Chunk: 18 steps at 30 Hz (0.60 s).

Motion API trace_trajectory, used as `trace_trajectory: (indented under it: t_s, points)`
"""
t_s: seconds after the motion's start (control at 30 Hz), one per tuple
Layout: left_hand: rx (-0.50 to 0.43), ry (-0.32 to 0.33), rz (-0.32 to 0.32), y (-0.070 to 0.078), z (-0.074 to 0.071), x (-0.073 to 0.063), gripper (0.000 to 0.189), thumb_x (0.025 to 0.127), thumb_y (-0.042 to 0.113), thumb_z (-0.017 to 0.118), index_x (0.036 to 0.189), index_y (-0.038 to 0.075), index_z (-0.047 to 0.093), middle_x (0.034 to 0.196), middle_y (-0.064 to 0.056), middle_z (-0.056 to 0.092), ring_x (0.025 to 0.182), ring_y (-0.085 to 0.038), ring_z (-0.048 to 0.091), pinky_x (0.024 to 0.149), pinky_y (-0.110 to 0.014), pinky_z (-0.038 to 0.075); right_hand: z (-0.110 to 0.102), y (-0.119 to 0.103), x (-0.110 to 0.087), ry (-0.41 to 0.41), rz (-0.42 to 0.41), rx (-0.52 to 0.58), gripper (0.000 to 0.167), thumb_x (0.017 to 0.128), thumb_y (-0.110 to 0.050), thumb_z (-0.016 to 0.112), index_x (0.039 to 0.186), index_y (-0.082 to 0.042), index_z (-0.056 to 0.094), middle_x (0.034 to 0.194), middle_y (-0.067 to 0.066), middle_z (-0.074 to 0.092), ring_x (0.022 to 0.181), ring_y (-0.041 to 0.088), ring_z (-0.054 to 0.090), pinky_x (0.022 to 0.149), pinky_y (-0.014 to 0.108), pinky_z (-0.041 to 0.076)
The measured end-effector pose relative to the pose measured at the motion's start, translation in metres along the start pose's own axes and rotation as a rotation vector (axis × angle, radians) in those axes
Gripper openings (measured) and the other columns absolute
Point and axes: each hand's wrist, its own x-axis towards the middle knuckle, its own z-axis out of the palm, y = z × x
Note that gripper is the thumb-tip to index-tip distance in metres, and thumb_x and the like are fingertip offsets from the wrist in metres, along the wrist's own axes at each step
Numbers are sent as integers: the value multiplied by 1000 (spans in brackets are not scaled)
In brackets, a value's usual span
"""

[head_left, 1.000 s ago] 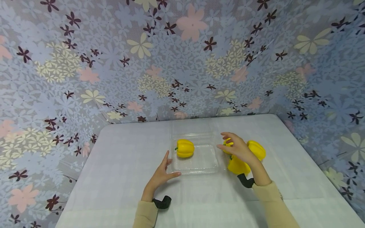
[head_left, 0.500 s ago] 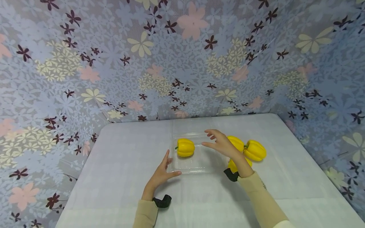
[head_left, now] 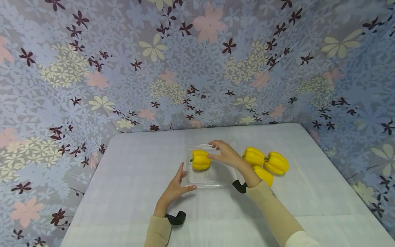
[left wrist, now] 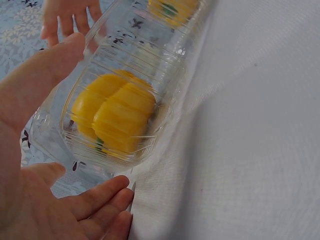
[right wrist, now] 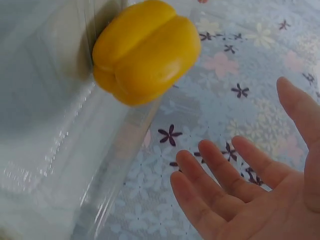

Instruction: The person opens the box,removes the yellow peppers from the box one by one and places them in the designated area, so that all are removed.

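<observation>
A yellow bell pepper (head_left: 201,160) lies in the left part of a clear plastic container (head_left: 213,185), its green stem toward the left. Over the container hovers my right hand (head_left: 227,155), thumb and fingers spread and holding nothing; the right wrist view shows the hand (right wrist: 250,200) apart from the pepper (right wrist: 147,52). My left hand (head_left: 172,189) stays at the container's left front corner, thumb and fingers stretched apart around it. Through the ribbed wall in the left wrist view the pepper (left wrist: 117,112) shows; whether the left fingers touch the plastic, I cannot tell.
To the right of the container lie three more yellow bell peppers: one at the back (head_left: 253,156), one at the far right (head_left: 276,163) and one in front (head_left: 265,175), partly behind my right forearm. A flowered cloth (head_left: 210,68) hangs behind the white-covered table (head_left: 139,161).
My right hand has moved left from above the loose peppers to over the container, near the pepper inside. The left hand and all the peppers have stayed in place.
</observation>
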Motion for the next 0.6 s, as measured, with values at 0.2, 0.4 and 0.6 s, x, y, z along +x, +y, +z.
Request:
trace_trajectory:
  t_s: [0.2,0.4,0.6]
  points:
    - [13,-1,-3,0,0,0,109,76,36,79,155,21,6,148,-20,38,137,-40,35,115,-54,29,10,-3,8,-31,-10,16,57,88,-25,69,135,0,47,131,21,52,120,41,49,100,53,45]
    - [22,-3,-6,-1,0,0,109,76,35,79,155,22,5,148,-20,39,137,-40,36,115,-55,30,18,-7,16,-35,-40,-25,58,87,-26,69,134,1,49,131,23,53,120,41,50,100,52,46]
    - [16,-6,4,0,-2,-1,109,76,34,80,155,22,5,148,-20,39,137,-39,36,114,-55,30,27,-12,24,-52,-19,-9,57,88,-25,69,135,0,48,135,23,50,125,39,48,105,52,43]
